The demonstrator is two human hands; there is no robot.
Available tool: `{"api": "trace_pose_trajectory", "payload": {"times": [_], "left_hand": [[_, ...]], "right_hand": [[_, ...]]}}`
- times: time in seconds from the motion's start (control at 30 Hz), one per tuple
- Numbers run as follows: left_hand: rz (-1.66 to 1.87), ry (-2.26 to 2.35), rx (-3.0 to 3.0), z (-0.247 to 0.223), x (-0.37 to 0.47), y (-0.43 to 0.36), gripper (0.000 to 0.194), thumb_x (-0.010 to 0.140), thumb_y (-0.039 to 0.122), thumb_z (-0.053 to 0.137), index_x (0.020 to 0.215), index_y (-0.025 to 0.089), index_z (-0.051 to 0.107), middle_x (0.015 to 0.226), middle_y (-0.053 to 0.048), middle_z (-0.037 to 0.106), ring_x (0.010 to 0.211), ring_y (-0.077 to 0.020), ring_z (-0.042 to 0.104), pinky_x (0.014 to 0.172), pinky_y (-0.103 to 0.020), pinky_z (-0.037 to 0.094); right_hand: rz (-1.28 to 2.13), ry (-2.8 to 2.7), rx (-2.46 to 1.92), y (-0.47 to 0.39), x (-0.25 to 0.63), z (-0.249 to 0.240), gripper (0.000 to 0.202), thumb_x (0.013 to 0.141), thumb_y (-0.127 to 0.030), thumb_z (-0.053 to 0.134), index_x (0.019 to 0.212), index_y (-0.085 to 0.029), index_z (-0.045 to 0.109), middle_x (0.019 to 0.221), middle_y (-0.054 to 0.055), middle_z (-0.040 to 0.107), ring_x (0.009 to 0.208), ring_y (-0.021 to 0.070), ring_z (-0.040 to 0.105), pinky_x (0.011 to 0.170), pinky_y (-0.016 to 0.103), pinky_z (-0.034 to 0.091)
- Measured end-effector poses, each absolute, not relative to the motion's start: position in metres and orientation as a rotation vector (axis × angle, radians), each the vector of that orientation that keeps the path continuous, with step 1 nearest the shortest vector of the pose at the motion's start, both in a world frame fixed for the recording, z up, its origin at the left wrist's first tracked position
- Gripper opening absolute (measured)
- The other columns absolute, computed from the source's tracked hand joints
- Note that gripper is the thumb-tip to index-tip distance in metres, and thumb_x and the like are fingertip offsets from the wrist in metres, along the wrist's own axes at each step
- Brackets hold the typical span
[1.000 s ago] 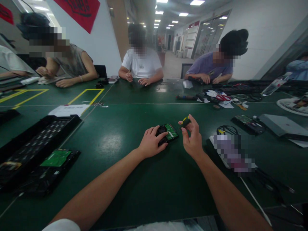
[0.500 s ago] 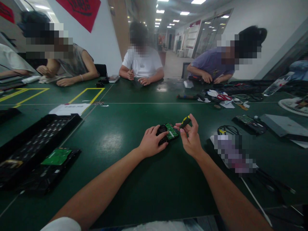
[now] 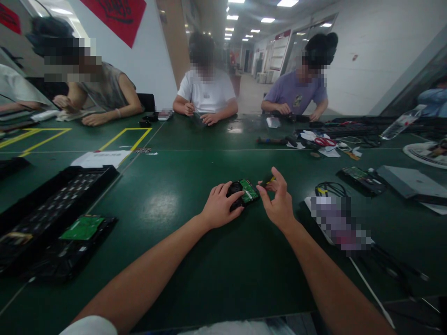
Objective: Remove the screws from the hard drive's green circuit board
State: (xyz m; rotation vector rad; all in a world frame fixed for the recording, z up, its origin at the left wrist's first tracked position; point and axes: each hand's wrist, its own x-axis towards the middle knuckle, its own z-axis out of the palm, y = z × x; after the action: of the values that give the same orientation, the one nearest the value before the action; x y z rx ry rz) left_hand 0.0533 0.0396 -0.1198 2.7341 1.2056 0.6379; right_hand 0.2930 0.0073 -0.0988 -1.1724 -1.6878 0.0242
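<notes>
A small black hard drive (image 3: 249, 190) with a green circuit board lies on the green table in front of me. My left hand (image 3: 220, 205) grips it, thumb at the near edge and fingers across the dark round part. Just right of the drive, my right hand (image 3: 279, 201) is closed around a black-and-yellow screwdriver (image 3: 268, 180). The fingers cover much of its handle. I cannot make out its tip or whether it touches the drive.
At left lie a long black tray (image 3: 71, 197) and a drive with a green board (image 3: 84, 227). To the right are a partly blurred white-edged device (image 3: 316, 218), another drive (image 3: 361, 180), a grey metal box (image 3: 415, 187) and a bottle (image 3: 403, 122). Several people sit opposite.
The screwdriver has tipped lower within my right hand, and less of its handle shows. My left hand and the drive stay put. The person at far right has shifted left and sits more upright.
</notes>
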Motion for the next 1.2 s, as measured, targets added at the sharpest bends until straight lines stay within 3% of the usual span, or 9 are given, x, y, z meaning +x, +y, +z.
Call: {"api": "trace_pose_trajectory", "payload": {"times": [0.1, 0.27, 0.5, 0.8, 1.03, 1.2], "left_hand": [[0.639, 1.208, 2.728, -0.1192, 0.0533, 0.0394, 0.057, 0.096, 0.053, 0.064, 0.149, 0.035, 0.06, 0.164, -0.014, 0.041, 0.147, -0.0421, 0.039, 0.117, -0.064, 0.036], [0.618, 1.209, 2.736, -0.1187, 0.0527, 0.0384, 0.057, 0.098, 0.054, 0.062, 0.151, 0.034, 0.059, 0.164, -0.016, 0.039, 0.148, -0.0423, 0.039, 0.117, -0.064, 0.037], [0.623, 1.21, 2.726, -0.1204, 0.0534, 0.0396, 0.058, 0.097, 0.053, 0.064, 0.151, 0.034, 0.059, 0.165, -0.014, 0.038, 0.148, -0.0418, 0.038, 0.118, -0.063, 0.036], [0.618, 1.211, 2.737, -0.1186, 0.0538, 0.0384, 0.057, 0.097, 0.053, 0.063, 0.151, 0.034, 0.059, 0.164, -0.016, 0.039, 0.148, -0.0419, 0.039, 0.117, -0.063, 0.036], [0.635, 1.206, 2.729, -0.12, 0.0534, 0.0386, 0.057, 0.097, 0.054, 0.064, 0.151, 0.034, 0.059, 0.164, -0.014, 0.039, 0.148, -0.0419, 0.039, 0.118, -0.063, 0.036], [0.642, 1.204, 2.723, -0.1195, 0.053, 0.0384, 0.057, 0.097, 0.053, 0.064, 0.151, 0.035, 0.059, 0.164, -0.013, 0.041, 0.148, -0.0413, 0.038, 0.118, -0.062, 0.036]], "right_hand": [[0.044, -1.693, -1.175, 0.006, 0.2929, -0.0966, 0.071, 0.105, -0.038, 0.059, 0.166, -0.03, 0.024, 0.139, 0.013, 0.07, 0.1, 0.0251, 0.078, 0.095, 0.049, 0.066], [0.096, -1.671, -1.172, 0.0042, 0.2921, -0.0941, 0.066, 0.108, -0.035, 0.052, 0.167, -0.031, 0.021, 0.129, 0.011, 0.075, 0.107, 0.0261, 0.078, 0.101, 0.053, 0.063], [0.053, -1.613, -1.164, 0.005, 0.2918, -0.0967, 0.072, 0.104, -0.037, 0.06, 0.166, -0.028, 0.025, 0.121, 0.012, 0.076, 0.093, 0.0262, 0.078, 0.091, 0.051, 0.067], [0.006, -1.597, -1.207, 0.0043, 0.2904, -0.0944, 0.075, 0.101, -0.039, 0.065, 0.166, -0.029, 0.028, 0.122, 0.011, 0.074, 0.096, 0.0256, 0.075, 0.09, 0.05, 0.066], [0.153, -1.562, -1.168, 0.0046, 0.2901, -0.0963, 0.076, 0.105, -0.036, 0.059, 0.169, -0.029, 0.018, 0.118, 0.009, 0.078, 0.1, 0.0256, 0.079, 0.095, 0.051, 0.065], [0.055, -1.572, -1.178, 0.0066, 0.2922, -0.0984, 0.077, 0.101, -0.038, 0.067, 0.167, -0.032, 0.026, 0.121, 0.01, 0.077, 0.096, 0.0264, 0.078, 0.09, 0.051, 0.067]]}}
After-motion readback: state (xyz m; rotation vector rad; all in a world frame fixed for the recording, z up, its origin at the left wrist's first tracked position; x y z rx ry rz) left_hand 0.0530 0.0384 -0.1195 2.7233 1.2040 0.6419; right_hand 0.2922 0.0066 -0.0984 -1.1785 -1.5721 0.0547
